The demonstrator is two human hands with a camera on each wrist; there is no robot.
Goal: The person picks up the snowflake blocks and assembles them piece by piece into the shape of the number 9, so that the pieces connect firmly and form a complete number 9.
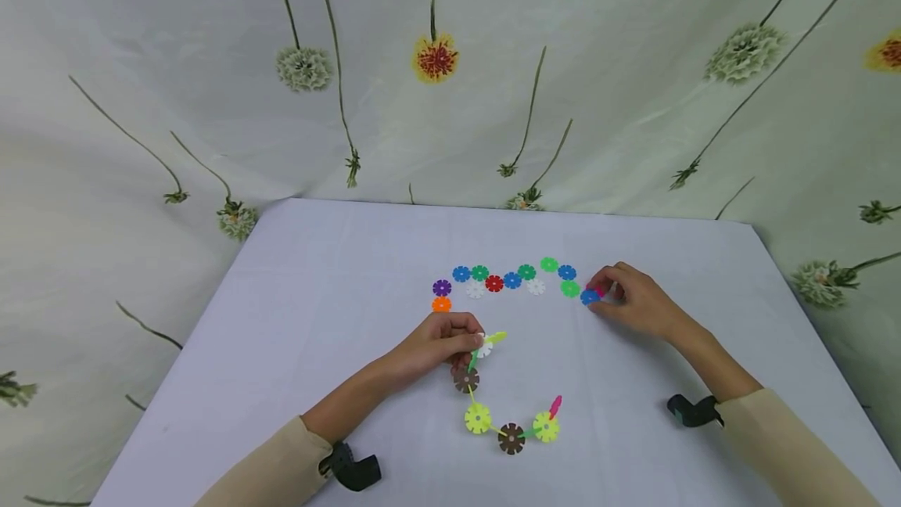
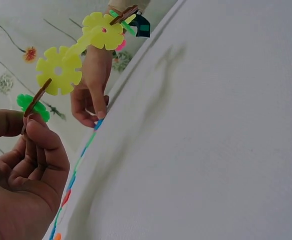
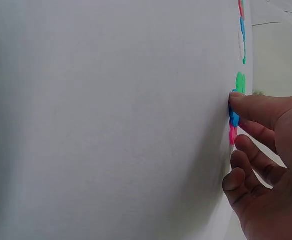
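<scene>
My left hand [image 1: 439,341] pinches the upper end of a chain of notched plastic snowflake discs slotted together. In the left wrist view, the thumb and fingers grip it by a brown disc [image 2: 35,100], with a green disc [image 2: 34,106] behind. The chain curves down and right through yellow discs [image 1: 477,418] and a second brown disc [image 1: 511,438] to a pink disc [image 1: 556,406]. On the table's right, the thumb and index finger of my right hand [image 1: 640,300] pinch a blue snowflake disc [image 1: 590,298]. A pink disc [image 3: 232,135] shows beside it, partly hidden by the fingers.
Loose discs in several colours lie in a curved row on the white table [image 1: 338,272], from an orange disc [image 1: 441,303] and a purple disc [image 1: 442,288] past a red disc [image 1: 494,283] to green ones. Behind hangs a flower-printed cloth [image 1: 612,100]. Dark wrist cameras [image 1: 357,469] sit by both sleeves.
</scene>
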